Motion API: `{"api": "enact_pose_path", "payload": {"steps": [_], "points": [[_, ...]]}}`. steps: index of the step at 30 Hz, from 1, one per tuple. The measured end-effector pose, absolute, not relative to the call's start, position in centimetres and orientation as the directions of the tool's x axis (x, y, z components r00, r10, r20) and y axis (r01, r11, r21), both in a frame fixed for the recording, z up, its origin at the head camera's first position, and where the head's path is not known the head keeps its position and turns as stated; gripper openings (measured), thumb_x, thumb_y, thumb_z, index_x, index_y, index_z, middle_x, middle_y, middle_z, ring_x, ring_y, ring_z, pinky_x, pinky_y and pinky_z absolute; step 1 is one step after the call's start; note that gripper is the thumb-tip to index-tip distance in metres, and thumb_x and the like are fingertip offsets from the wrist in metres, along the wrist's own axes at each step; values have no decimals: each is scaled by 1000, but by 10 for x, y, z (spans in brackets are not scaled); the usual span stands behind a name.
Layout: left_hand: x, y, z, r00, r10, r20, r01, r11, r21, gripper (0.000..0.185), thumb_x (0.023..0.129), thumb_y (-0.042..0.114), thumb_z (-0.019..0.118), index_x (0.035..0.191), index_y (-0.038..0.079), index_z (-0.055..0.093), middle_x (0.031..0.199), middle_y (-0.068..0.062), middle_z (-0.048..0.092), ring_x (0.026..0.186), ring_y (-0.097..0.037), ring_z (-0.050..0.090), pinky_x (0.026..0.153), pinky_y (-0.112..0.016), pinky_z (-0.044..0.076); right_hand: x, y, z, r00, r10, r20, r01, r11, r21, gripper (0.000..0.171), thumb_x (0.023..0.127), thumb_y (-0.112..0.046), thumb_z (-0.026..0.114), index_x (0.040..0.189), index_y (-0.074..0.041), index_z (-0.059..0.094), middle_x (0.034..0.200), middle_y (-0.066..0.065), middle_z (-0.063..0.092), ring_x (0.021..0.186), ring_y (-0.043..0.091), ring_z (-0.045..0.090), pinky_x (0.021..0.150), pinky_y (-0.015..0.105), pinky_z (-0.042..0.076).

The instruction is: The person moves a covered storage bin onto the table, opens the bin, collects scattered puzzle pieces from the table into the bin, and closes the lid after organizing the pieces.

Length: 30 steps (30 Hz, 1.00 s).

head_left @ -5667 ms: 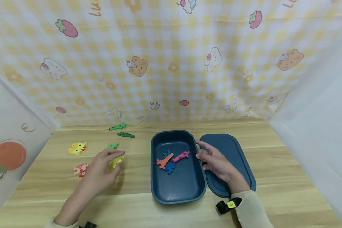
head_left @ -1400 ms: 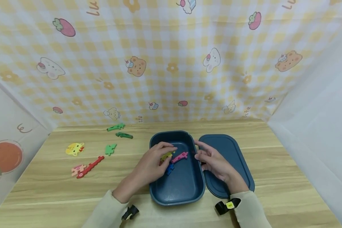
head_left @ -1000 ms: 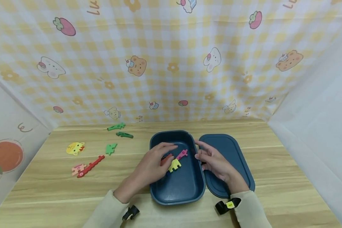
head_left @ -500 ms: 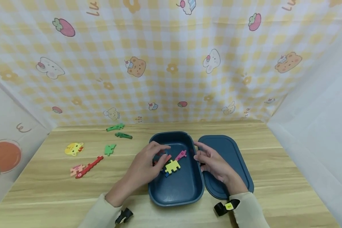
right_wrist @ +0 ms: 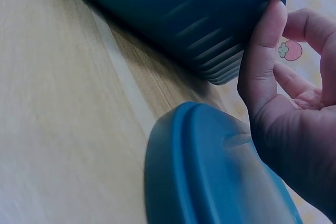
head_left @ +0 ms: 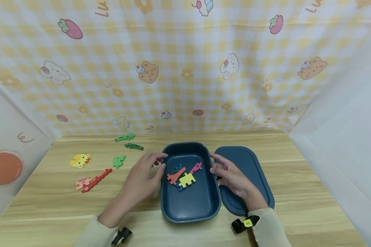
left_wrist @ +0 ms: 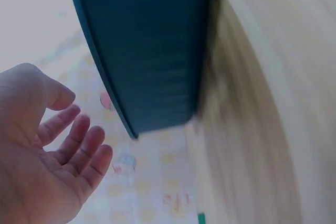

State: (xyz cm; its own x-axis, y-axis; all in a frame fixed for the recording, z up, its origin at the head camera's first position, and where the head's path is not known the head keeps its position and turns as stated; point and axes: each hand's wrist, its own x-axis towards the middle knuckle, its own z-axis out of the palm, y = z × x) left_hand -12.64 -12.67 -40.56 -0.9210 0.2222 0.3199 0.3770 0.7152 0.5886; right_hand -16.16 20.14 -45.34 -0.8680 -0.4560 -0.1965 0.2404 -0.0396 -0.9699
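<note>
A dark blue plastic box (head_left: 190,212) holds several jigsaw pieces: an orange piece (head_left: 176,176), a yellow piece (head_left: 187,180), a pink piece (head_left: 196,167) and blue pieces (head_left: 179,167) partly beneath them. Just outside its left rim is my left hand (head_left: 143,176), fingers loosely bent with nothing in them; the left wrist view shows the palm beside the box wall. My right hand (head_left: 233,178) holds the right rim, thumb (right_wrist: 270,22) against the edge. Its other fingers are partly hidden behind the thumb in the right wrist view.
The matching lid (head_left: 244,161) lies right of the box, under my right hand. Left on the wooden table (head_left: 49,206) are a yellow animal-head piece (head_left: 80,160), a red strip (head_left: 97,180) over a pink piece (head_left: 82,183), and several green pieces (head_left: 119,161). A patterned cloth (head_left: 185,92) hangs behind.
The yellow jigsaw piece went from my left hand into the box and was let go. My left hand has since drawn back left over the rim. The right hand stays at the box.
</note>
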Motion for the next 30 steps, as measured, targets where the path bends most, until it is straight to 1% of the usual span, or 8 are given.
{"api": "enact_pose_path", "payload": {"steps": [3,6,11,15,20,24,27,30], "points": [[-126,-140,-410,-922,196,332,361,743,563,34,103,16,68,137,16,67,129,-2,67,108,-17,64,88,-40,59,-161,202,-453,-869,-455,-193,239,-44,-970,73,107,-15,60,169,-16,20,93,-8,62,74,6,63,62,20,57],[-124,-158,-416,-923,188,337,354,758,548,35,102,14,68,137,14,66,129,-5,68,107,-19,64,86,-40,58,-160,203,-453,-869,-457,-192,240,-49,-970,74,107,-15,61,169,-17,20,93,-8,63,74,6,63,62,21,57],[-111,-192,-425,-931,184,316,336,771,541,38,102,11,68,139,10,63,127,-9,70,110,-22,65,87,-38,60,-161,202,-452,-867,-462,-189,235,-43,-971,74,108,-16,60,169,-17,20,92,-8,62,74,6,63,63,20,57],[-102,-220,-431,-927,167,335,331,783,526,39,101,10,70,139,7,63,125,-12,71,109,-25,67,86,-37,60,-160,201,-453,-870,-452,-195,240,-44,-970,73,108,-16,60,169,-18,21,93,-8,62,75,6,62,63,20,56],[-100,-245,-430,-931,125,344,293,816,498,42,98,11,74,138,4,63,125,-18,70,111,-34,68,86,-49,61,-160,202,-454,-867,-456,-199,245,-44,-969,73,108,-15,60,169,-19,20,93,-9,62,76,6,63,63,20,57],[-105,-256,-429,-944,88,319,237,851,468,44,97,12,76,138,3,64,123,-20,69,108,-35,68,80,-47,60,-160,203,-455,-868,-456,-195,243,-49,-969,74,108,-15,60,169,-17,20,94,-8,62,75,6,63,63,21,57],[-107,-263,-431,-955,73,288,202,871,447,48,96,13,77,140,3,63,125,-24,67,107,-39,66,81,-52,59,-161,203,-454,-873,-448,-192,241,-55,-969,73,107,-15,61,168,-16,22,94,-8,63,74,6,63,63,21,57],[-107,-270,-433,-966,68,250,177,879,443,50,96,14,77,141,1,61,130,-29,65,113,-46,64,85,-65,56,-161,202,-454,-871,-452,-193,244,-56,-968,73,107,-15,62,168,-15,22,96,-8,63,75,6,63,64,21,57]]}}
